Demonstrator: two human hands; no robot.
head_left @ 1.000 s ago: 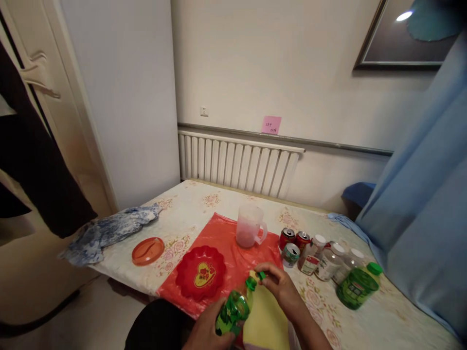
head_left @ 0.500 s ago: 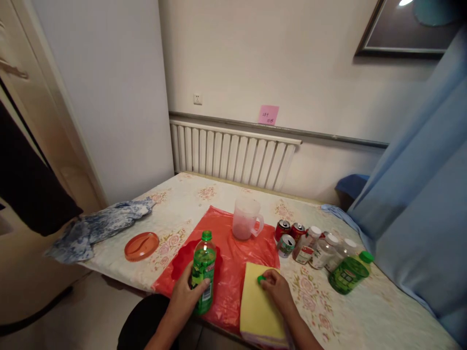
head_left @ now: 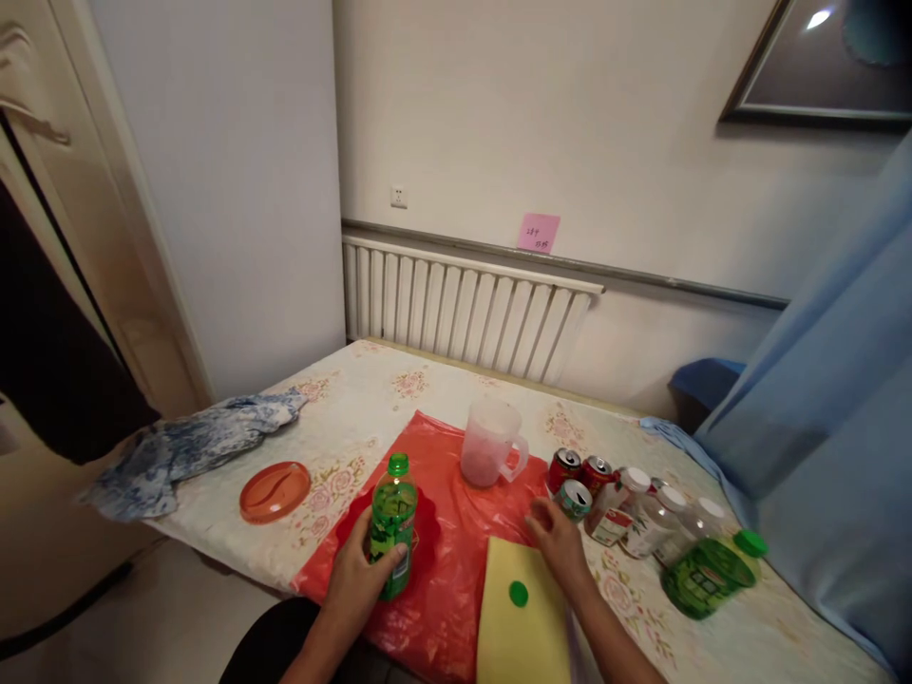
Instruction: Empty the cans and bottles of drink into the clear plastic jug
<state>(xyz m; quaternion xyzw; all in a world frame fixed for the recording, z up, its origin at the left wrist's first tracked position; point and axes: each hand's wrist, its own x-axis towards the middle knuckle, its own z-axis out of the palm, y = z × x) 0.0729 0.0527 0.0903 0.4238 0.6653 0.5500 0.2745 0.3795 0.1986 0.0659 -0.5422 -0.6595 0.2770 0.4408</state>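
My left hand [head_left: 360,575] is wrapped round a green bottle [head_left: 394,522], upright and without its cap, above the red plate [head_left: 426,532] near the table's front edge. A green cap [head_left: 519,594] lies on the yellow cloth [head_left: 523,636]. Just above that cloth, beside the cans, is my right hand [head_left: 556,537], its fingers curled loosely and apart, with nothing seen in them. A translucent pitcher [head_left: 490,442] stands on the red plastic sheet [head_left: 456,608], behind both hands.
At the right are cans [head_left: 574,499], several white-capped bottles [head_left: 652,522] and a large green bottle [head_left: 709,575]. An orange lid [head_left: 275,491] and a blue-white cloth [head_left: 214,442] lie at the left. A radiator [head_left: 463,313] is behind the table.
My right hand has let go of the green cap, which now lies on the yellow cloth, and has moved up towards the cans. My left hand still holds the bottle. The view has shifted slightly.
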